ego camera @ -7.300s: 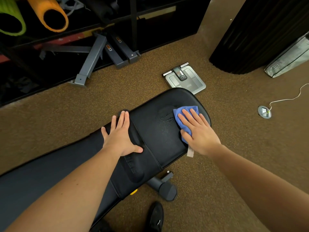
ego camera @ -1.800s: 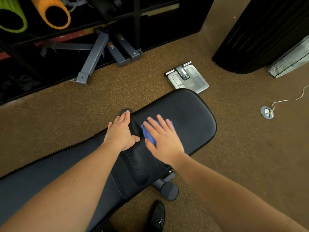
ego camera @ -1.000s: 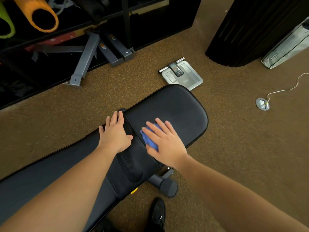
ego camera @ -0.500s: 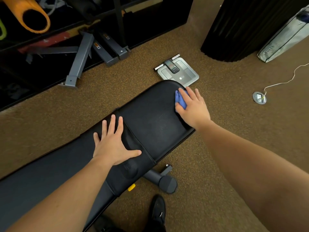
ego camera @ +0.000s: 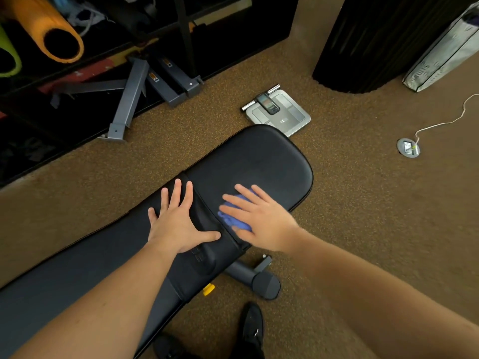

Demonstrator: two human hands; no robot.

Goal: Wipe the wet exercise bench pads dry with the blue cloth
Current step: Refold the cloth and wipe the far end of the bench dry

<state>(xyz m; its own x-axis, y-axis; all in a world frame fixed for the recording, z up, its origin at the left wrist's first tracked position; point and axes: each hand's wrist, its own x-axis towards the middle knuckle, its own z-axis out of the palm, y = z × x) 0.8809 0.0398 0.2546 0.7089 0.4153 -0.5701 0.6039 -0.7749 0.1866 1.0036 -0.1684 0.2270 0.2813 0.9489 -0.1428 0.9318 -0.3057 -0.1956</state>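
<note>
A black exercise bench runs from the lower left to the centre, with a rounded seat pad (ego camera: 259,156) at its far end and a long back pad (ego camera: 77,270) nearer me. My right hand (ego camera: 259,216) presses flat on the blue cloth (ego camera: 234,220) at the near end of the seat pad, beside the gap between the pads. Most of the cloth is hidden under the palm and blurred. My left hand (ego camera: 176,221) lies flat with fingers spread on the end of the back pad, holding nothing.
A silver body scale (ego camera: 278,112) lies on the brown carpet just beyond the seat pad. Grey metal frame parts (ego camera: 129,99) and an orange foam roller (ego camera: 51,32) sit at the rack behind. A floor socket (ego camera: 408,148) with a white cable is at right. My black shoe (ego camera: 252,330) stands below the bench.
My right hand has slid the cloth from the far right edge of the seat pad back toward me to its near end. My left hand has stayed pressed on the back pad.
</note>
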